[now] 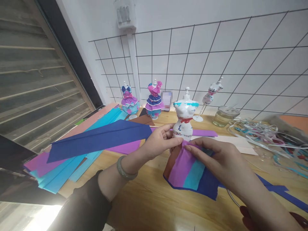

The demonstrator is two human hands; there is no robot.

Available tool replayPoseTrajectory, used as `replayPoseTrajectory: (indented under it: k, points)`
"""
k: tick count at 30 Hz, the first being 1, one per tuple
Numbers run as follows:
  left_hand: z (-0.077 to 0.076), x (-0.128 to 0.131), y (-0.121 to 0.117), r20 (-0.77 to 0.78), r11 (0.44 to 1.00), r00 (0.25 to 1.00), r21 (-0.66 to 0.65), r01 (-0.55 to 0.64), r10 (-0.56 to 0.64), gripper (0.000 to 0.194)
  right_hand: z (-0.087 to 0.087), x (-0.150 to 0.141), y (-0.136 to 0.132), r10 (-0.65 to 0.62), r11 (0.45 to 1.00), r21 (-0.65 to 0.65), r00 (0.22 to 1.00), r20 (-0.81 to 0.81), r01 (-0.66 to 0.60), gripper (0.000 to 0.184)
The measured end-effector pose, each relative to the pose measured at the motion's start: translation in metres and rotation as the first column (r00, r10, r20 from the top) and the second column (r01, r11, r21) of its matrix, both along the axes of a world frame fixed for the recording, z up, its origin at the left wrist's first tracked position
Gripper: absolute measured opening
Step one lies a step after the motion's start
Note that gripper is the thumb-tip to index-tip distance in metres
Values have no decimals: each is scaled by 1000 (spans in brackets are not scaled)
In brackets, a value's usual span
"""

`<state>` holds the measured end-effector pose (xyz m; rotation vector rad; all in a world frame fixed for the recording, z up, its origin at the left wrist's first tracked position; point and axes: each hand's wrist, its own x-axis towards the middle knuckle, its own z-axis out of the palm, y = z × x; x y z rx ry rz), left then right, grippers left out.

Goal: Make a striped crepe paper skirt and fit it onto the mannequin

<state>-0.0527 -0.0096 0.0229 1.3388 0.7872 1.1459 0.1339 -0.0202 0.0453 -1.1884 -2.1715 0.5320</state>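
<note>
A small white mannequin (184,117) stands upright in front of me, with turquoise paint or tape at the shoulders and red and blue marks on the torso. My left hand (160,139), with a bangle on its wrist, is closed around its hip, the thumb pressing the front and the fingers partly hidden behind. A striped crepe-paper skirt (180,171) in brown, purple, turquoise and navy hangs from the hip. Thumb and forefinger of my right hand (216,154) pinch the skirt's gathered top edge, close beside the left thumb. The mannequin's base is hidden.
Crepe-paper sheets (101,138) overlap at left. Two dressed mannequins (130,101) and a bare one (211,93) stand at the back. A glass jar (225,117) and tangled ribbons (260,131) lie right. Dark red handles (245,213) show under my right forearm.
</note>
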Motion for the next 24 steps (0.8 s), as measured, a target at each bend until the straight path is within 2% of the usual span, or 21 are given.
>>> replayPoseTrajectory:
  k: [7, 12, 17, 24]
  points:
    - [3, 0, -1, -7, 1000, 1000, -10, 26, -26, 51, -2, 1, 2, -39, 999, -8, 999, 7, 39, 35]
    - [4, -1, 0, 8, 996, 996, -3, 84, -84, 57, -4, 1, 3, -81, 996, 38, 996, 31, 79, 36]
    - [1, -1, 3, 61, 991, 990, 47, 122, -125, 50, -5, 2, 3, -83, 996, 36, 996, 29, 82, 35]
    - [-1, -2, 5, 56, 993, 994, 73, 89, -93, 46, 4, 0, -6, -65, 998, 19, 998, -1, 65, 30]
